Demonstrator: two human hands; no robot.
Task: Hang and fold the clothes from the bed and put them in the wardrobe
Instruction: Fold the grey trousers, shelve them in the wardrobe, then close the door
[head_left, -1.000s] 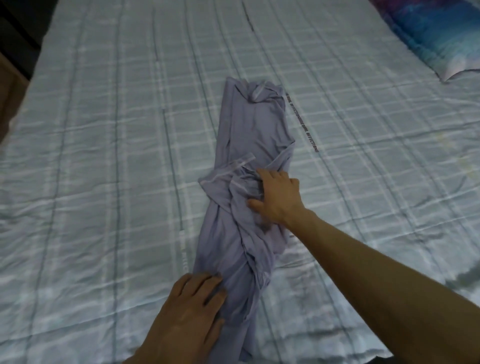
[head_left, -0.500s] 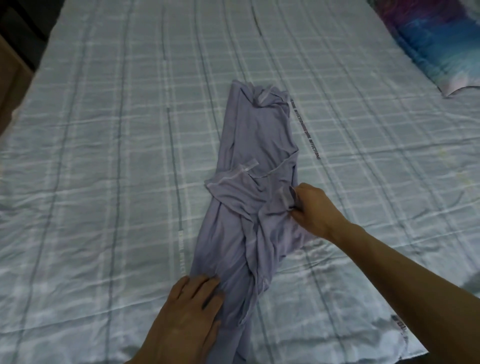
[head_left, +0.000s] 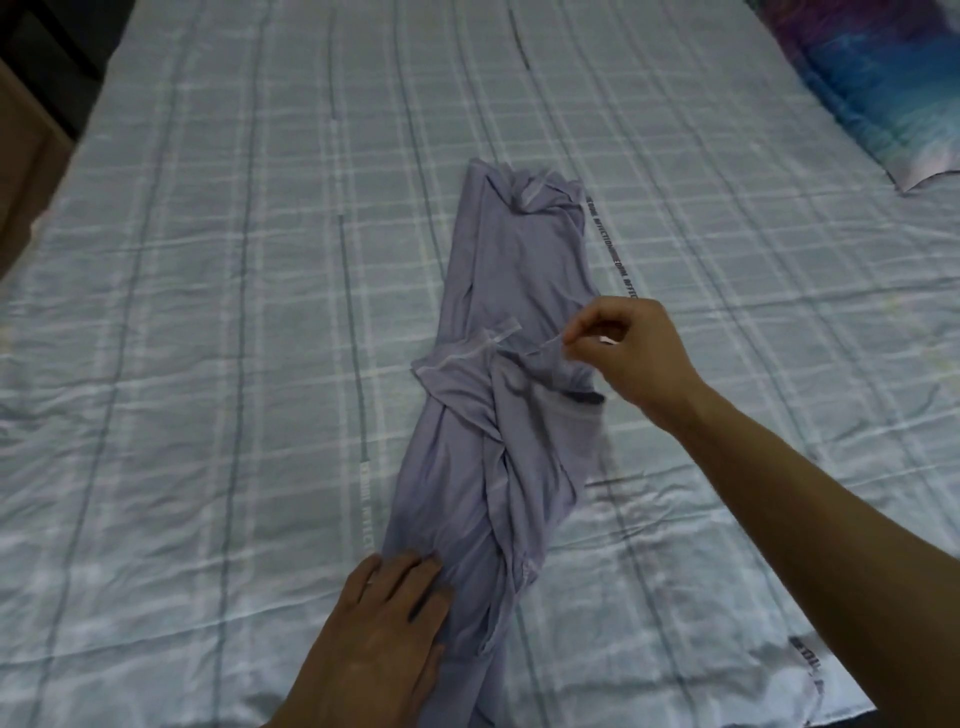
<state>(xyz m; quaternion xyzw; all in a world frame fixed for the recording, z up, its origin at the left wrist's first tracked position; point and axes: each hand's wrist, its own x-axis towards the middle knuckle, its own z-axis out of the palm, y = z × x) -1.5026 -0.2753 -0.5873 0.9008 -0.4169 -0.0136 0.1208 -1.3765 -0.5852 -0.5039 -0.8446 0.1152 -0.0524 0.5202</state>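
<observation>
Left hand (head_left: 387, 629) cut off at frame bottom, flat w/ fingers together on lilac garment (head_left: 498, 415) mid-bed (head_left: 208, 312). Right hand (head_left: 631, 353) pinches its hem. Sheet lettering blurry, maybe "AFFECTION".

Single head-worn wide-angle view. Looks forward and down, close over bed (head_left: 208, 312). Pillow (head_left: 883, 88) at frame's upper right.

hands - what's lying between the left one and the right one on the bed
In the head view, only the twisted purple garment spans the stretch: the left hand presses its near end flat, while the right hand pinches an edge near its middle.
</observation>
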